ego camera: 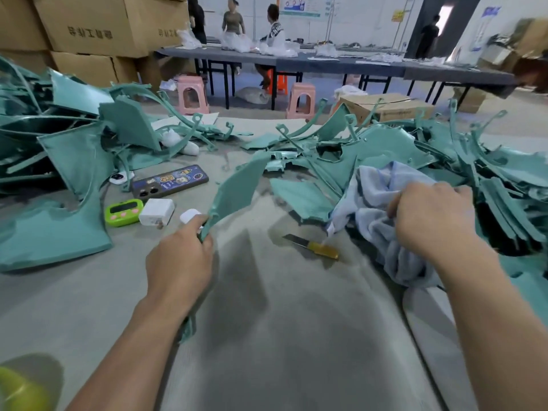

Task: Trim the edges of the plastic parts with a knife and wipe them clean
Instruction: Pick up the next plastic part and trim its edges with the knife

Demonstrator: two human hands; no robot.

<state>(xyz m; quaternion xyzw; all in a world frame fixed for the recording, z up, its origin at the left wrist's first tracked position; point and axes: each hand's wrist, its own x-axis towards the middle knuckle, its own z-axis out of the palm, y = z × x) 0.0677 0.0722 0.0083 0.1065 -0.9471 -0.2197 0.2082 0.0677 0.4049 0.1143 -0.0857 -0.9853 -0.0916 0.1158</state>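
Head camera gives me the left hand (181, 256), fingers curled round the narrow lower end of a teal plastic part (237, 188) that rises up and away from them. The right hand (430, 215) clutches a bunched grey-blue cloth (382, 197). Between the two sets of fingers the knife (311, 246) lies on the table (281, 307), its yellow handle toward the cloth. Just beyond the left fingers sit a white case (189, 215), a white charger (156, 212), a green timer (124, 212) and a phone (170, 180). A left heap (74, 137) and a right heap (415, 149) of teal parts crowd the sides. Past the right heap stands a cardboard carton (385, 106); I cannot tell its contents.
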